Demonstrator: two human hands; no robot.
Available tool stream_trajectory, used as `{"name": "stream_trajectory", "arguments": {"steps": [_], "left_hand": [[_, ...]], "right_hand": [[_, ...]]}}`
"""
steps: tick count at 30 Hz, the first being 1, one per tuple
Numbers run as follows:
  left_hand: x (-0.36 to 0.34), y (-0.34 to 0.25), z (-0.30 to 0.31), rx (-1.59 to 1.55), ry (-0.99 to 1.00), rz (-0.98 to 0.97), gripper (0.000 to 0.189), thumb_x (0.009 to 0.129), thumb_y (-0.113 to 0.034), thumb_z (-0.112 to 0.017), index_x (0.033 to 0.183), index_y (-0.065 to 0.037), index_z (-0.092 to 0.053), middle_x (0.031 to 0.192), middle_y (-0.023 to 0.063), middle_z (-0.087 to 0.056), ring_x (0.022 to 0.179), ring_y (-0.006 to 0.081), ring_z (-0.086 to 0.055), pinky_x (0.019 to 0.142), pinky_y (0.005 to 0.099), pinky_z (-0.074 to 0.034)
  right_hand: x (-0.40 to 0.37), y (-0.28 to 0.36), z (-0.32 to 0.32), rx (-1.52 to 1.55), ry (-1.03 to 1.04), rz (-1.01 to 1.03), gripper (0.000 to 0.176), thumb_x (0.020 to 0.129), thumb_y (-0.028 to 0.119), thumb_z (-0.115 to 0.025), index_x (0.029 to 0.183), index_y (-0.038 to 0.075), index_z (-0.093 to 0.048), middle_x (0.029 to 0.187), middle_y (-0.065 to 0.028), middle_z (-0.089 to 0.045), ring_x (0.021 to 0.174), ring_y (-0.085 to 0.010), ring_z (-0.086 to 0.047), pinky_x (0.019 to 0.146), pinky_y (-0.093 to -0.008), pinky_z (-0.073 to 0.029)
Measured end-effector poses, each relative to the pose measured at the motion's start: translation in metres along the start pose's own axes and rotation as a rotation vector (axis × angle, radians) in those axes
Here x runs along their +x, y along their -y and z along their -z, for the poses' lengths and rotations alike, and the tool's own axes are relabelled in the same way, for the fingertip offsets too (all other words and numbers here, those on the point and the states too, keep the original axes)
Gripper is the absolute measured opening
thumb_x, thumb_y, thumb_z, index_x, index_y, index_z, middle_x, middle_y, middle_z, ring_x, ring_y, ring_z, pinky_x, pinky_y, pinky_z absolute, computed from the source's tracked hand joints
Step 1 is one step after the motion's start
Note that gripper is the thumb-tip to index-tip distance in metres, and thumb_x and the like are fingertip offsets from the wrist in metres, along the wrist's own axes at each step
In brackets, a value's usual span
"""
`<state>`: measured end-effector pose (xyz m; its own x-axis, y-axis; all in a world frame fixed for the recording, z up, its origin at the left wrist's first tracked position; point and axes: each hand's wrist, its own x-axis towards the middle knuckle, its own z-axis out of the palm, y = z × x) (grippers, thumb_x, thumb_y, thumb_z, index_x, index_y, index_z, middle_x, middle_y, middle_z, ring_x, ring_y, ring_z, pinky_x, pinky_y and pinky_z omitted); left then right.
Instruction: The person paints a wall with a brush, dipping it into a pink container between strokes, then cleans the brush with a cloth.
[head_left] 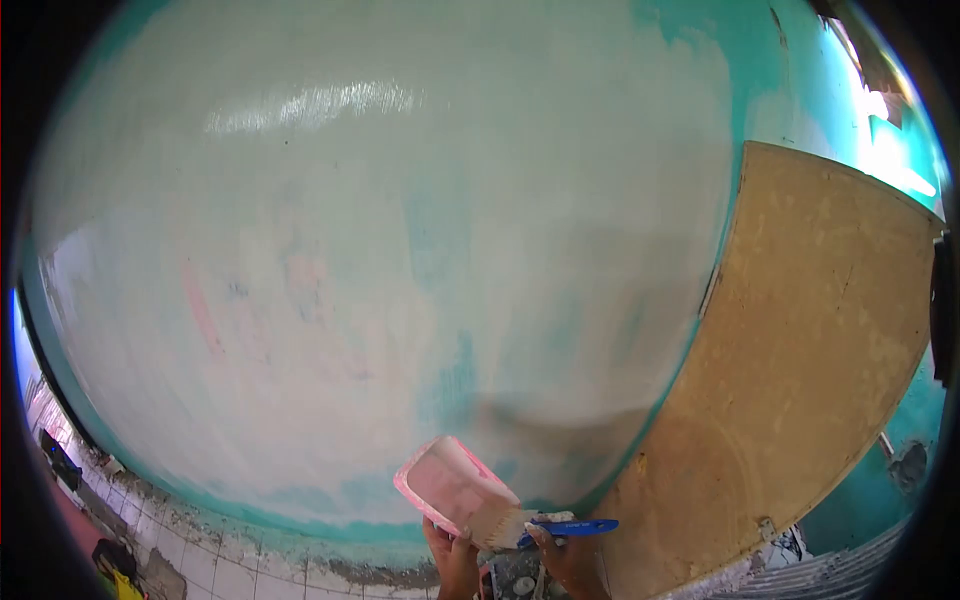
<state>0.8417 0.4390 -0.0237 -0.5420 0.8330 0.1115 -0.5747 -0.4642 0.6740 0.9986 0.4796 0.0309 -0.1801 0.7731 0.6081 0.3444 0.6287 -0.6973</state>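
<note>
My left hand [452, 562] is closed on a pink plastic paint tray [448, 482] smeared with white, gripping its near edge. The tray is tilted, with its inner side showing. A paintbrush [592, 526] with a blue handle is in my right hand [566, 562], the fingers wrapped near its ferrule. Its pale bristles point left and overlap the tray's lower right edge in this view. Both hands are low in front of the wall [330, 230], which has a whitish coat over turquoise. A shiny, wet-looking patch shows high on its left half.
A tan wooden board [800, 370] leans at the right, beside the coated wall. White floor tiles [235, 578] with debris run along the wall's foot. Grey corrugated sheeting [830, 578] lies at lower right, and a dark and yellow item [120, 575] is at lower left.
</note>
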Motion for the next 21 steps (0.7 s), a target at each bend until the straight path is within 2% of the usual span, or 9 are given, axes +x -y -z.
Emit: {"name": "stream_trajectory", "arguments": {"steps": [1, 3, 5, 7, 10, 12, 14, 18, 21], "left_hand": [[0.005, -0.002, -0.001, 0.012, -0.009, 0.013, 0.084, 0.084, -0.016, -0.065, 0.148, -0.015, -0.011, 0.143, 0.0136, -0.032, 0.13, 0.0311, -0.04, 0.096, 0.0518, -0.046], [0.014, -0.01, -0.003, -0.016, -0.028, 0.015, 0.086, 0.083, -0.014, -0.066, 0.149, -0.016, -0.01, 0.142, 0.0127, -0.033, 0.129, 0.0308, -0.041, 0.093, 0.0516, -0.048], [0.023, -0.018, -0.003, 0.37, -0.062, -0.101, 0.082, 0.089, -0.044, -0.061, 0.145, -0.002, -0.018, 0.135, 0.0141, -0.036, 0.117, 0.0256, -0.043, 0.089, 0.0373, -0.045], [0.038, -0.019, 0.002, 0.369, -0.036, -0.085, 0.075, 0.092, -0.04, -0.057, 0.144, -0.002, -0.019, 0.132, 0.0132, -0.035, 0.115, 0.0256, -0.044, 0.087, 0.0372, -0.046], [0.051, -0.02, 0.01, 0.274, -0.056, -0.049, 0.078, 0.091, -0.046, -0.057, 0.143, -0.002, -0.02, 0.13, 0.013, -0.036, 0.115, 0.0251, -0.044, 0.085, 0.0372, -0.046], [0.059, -0.028, 0.007, 0.337, -0.011, -0.07, 0.084, 0.089, -0.053, -0.058, 0.143, -0.002, -0.019, 0.132, 0.013, -0.036, 0.115, 0.0248, -0.044, 0.083, 0.0365, -0.047], [0.066, -0.03, 0.003, 0.324, 0.016, -0.076, 0.086, 0.088, -0.055, -0.058, 0.144, -0.002, -0.019, 0.132, 0.0131, -0.036, 0.116, 0.0254, -0.044, 0.083, 0.0371, -0.047], [0.07, -0.025, 0.007, 0.247, 0.068, -0.039, 0.089, 0.086, -0.058, -0.059, 0.144, -0.002, -0.02, 0.134, 0.0137, -0.035, 0.119, 0.0278, -0.042, 0.089, 0.04, -0.045], [0.062, -0.042, 0.001, 0.443, 0.025, -0.11, 0.091, 0.084, -0.06, -0.059, 0.143, -0.001, -0.021, 0.133, 0.0136, -0.035, 0.119, 0.0277, -0.043, 0.089, 0.0403, -0.044]], "right_hand": [[0.004, 0.003, -0.001, 0.021, -0.012, -0.027, 0.018, 0.082, 0.019, -0.074, 0.087, 0.003, -0.068, 0.08, -0.0101, -0.067, 0.067, -0.0248, -0.063, 0.064, -0.0357, -0.049], [0.014, 0.006, -0.004, -0.068, -0.049, -0.009, 0.023, 0.083, 0.025, -0.073, 0.083, 0.003, -0.065, 0.075, -0.0118, -0.063, 0.064, -0.0283, -0.058, 0.062, -0.0391, -0.045], [0.024, -0.002, -0.011, -0.175, -0.087, 0.004, 0.029, 0.083, 0.03, -0.072, 0.08, 0.003, -0.063, 0.07, -0.0135, -0.059, 0.061, -0.0319, -0.053, 0.061, -0.0425, -0.042], [0.038, -0.014, -0.026, 0.156, -0.155, -0.233, 0.019, 0.084, 0.018, -0.073, 0.082, 0.002, -0.063, 0.069, -0.0048, -0.062, 0.061, -0.0137, -0.059, 0.057, -0.0305, -0.048], [0.084, -0.012, -0.013, 0.48, -0.158, -0.362, 0.016, 0.086, 0.016, -0.071, 0.083, 0.002, -0.064, 0.074, -0.0036, -0.061, 0.063, -0.0137, -0.056, 0.059, -0.0294, -0.046], [0.129, -0.007, -0.001, 0.482, -0.234, -0.316, 0.013, 0.089, 0.011, -0.067, 0.083, 0.002, -0.06, 0.072, 0.0016, -0.055, 0.064, -0.0073, -0.05, 0.056, -0.0245, -0.042], [0.178, 0.011, 0.03, 0.4, -0.225, -0.12, 0.01, 0.088, 0.008, -0.068, 0.086, 0.002, -0.06, 0.074, 0.0008, -0.057, 0.064, -0.0076, -0.052, 0.056, -0.0242, -0.043], [0.28, 0.062, 0.066, 0.467, -0.402, 0.02, 0.009, 0.086, 0.008, -0.069, 0.086, 0.004, -0.062, 0.073, 0.001, -0.057, 0.063, -0.0071, -0.051, 0.054, -0.0241, -0.042], [0.353, 0.117, 0.091, 0.281, -0.334, 0.201, 0.022, 0.088, 0.011, -0.068, 0.106, -0.001, -0.064, 0.084, -0.004, -0.065, 0.07, -0.0074, -0.054, 0.058, -0.0228, -0.043]]}}
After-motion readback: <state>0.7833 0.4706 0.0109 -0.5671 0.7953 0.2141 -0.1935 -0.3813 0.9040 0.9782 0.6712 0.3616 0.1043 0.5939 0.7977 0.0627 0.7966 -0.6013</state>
